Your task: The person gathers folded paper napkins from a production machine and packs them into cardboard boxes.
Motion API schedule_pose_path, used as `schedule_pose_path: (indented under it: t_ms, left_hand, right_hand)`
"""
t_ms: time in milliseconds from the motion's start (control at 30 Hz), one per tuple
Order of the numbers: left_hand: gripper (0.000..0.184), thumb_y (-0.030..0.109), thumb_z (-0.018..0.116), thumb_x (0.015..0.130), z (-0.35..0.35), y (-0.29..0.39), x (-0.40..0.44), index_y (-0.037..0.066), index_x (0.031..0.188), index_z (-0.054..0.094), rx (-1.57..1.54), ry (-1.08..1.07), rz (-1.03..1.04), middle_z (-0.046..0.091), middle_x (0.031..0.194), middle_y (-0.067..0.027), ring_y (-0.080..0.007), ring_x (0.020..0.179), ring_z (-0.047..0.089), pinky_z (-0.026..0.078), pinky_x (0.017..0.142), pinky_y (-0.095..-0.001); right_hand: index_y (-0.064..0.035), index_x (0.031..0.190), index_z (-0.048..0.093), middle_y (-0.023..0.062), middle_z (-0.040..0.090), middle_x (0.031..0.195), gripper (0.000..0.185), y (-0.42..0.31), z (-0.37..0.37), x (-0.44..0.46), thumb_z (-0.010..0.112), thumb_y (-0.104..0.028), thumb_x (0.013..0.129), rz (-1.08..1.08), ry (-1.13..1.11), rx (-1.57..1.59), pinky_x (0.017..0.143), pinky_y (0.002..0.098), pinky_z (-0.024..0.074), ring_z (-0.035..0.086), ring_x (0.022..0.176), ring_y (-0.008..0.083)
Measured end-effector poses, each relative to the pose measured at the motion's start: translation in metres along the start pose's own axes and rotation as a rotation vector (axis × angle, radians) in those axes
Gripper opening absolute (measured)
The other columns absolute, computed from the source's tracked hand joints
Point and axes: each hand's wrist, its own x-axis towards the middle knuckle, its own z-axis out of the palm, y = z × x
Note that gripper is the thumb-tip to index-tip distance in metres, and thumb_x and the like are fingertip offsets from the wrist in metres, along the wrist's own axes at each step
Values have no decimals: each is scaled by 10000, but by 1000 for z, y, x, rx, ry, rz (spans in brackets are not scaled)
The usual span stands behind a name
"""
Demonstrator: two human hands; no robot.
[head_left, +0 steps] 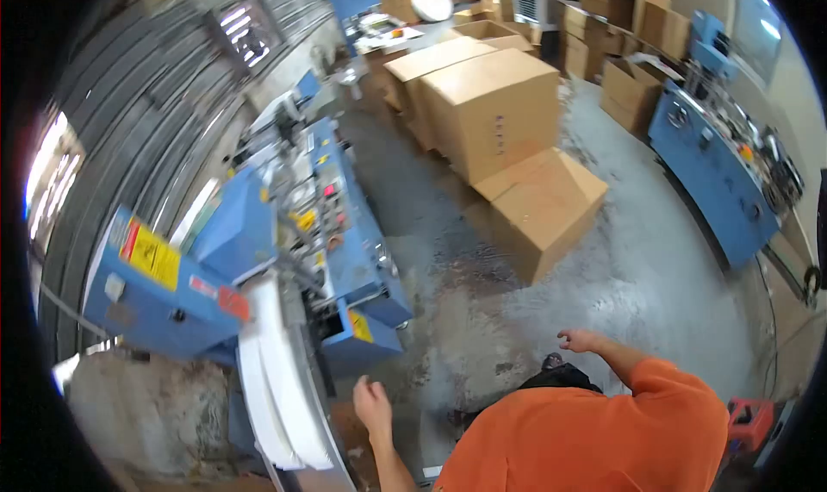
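My left hand (372, 407) hangs loosely over the floor, just right of a long stack of white paper sheets (274, 380) at the near end of a blue machine (345, 242). Its fingers are slightly curled and apart, and nothing shows in them. Out in front of my orange shirt, my right hand (581, 340) is held over the concrete floor. Its fingers are loosely bent with a gap between them, and I see nothing held. Neither hand touches the machine or the paper.
Large closed cardboard boxes (491, 91) stand ahead, with a lower box (551, 203) nearer me. Another blue machine (711, 173) lines the right side. More open boxes (633, 91) sit at the back right. A red object (749, 423) lies at lower right.
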Motion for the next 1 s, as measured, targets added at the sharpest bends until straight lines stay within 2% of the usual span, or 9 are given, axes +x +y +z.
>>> schedule_pose_path:
  t_ms: [133, 267, 367, 467, 533, 600, 767, 933, 1000]
  left_hand:
    - [432, 245, 569, 853, 91, 126, 12, 63, 1240, 507, 96, -612, 374, 594, 1087, -239, -420, 1016, 554, 450, 874, -457]
    - [495, 308, 596, 853, 209, 203, 8, 86, 1281, 486, -85, -875, 440, 621, 1050, -216, -393, 975, 584, 470, 838, -448]
    - [478, 297, 586, 860, 271, 238, 8, 73, 1274, 500, -90, -1024, 352, 624, 1073, -223, -362, 985, 600, 472, 843, -423]
    - [466, 294, 587, 853, 320, 223, 5, 54, 1248, 528, -36, -1072, 53, 638, 1054, -217, -315, 955, 632, 490, 816, -400]
    - [455, 300, 590, 840, 369, 150, 0, 19, 1197, 563, 123, -1108, 40, 653, 1019, -205, -302, 893, 645, 505, 779, -391]
    - [399, 339, 576, 849, 392, 108, 1, -11, 1032, 629, 362, -1291, -29, 669, 892, -168, -264, 753, 654, 518, 682, -375]
    - [328, 317, 579, 858, 421, 148, 17, 15, 972, 637, 277, -1484, -296, 633, 773, -125, -251, 657, 617, 484, 593, -377]
    - [265, 294, 582, 867, 524, 224, 78, 40, 913, 646, -75, -1557, -338, 597, 655, -83, -238, 561, 580, 451, 504, -379]
    - [244, 285, 583, 871, 576, 273, 116, 51, 890, 649, -213, -1571, -243, 582, 607, -66, -233, 523, 565, 438, 468, -380]
  right_hand:
    - [-135, 1238, 542, 159, 663, 1044, 492, 107, -17, -33, 607, -403, 830, 107, 102, 13, 832, 435, 491, 622, 972, 333]
    - [-127, 1219, 577, 160, 653, 1076, 481, 198, -38, -70, 612, -397, 822, 311, 224, 166, 856, 426, 484, 615, 996, 330]
    - [-89, 1186, 593, 179, 623, 1135, 467, 250, -44, -77, 631, -370, 814, 321, 319, 269, 906, 428, 456, 571, 1077, 340]
    - [-84, 1162, 608, 173, 628, 1132, 453, 266, -73, -78, 632, -363, 806, 360, 365, 398, 898, 417, 463, 583, 1059, 342]
    - [-84, 1165, 606, 169, 631, 1132, 457, 274, -91, -71, 631, -367, 806, 380, 383, 464, 895, 413, 465, 588, 1053, 339]
    - [-87, 1176, 599, 164, 636, 1128, 467, 280, -119, -58, 628, -372, 808, 383, 344, 515, 889, 403, 470, 597, 1042, 331]
    - [-98, 1226, 565, 168, 641, 1116, 492, 343, -185, 4, 623, -359, 813, 347, 365, 516, 884, 397, 477, 604, 1028, 324]
    - [-112, 1212, 572, 155, 649, 1099, 476, 401, -267, 20, 614, -368, 813, 474, 370, 463, 865, 414, 484, 608, 1019, 325]
    - [-112, 1212, 570, 155, 651, 1091, 485, 424, -286, 12, 620, -372, 806, 510, 415, 433, 859, 418, 486, 610, 1015, 325]
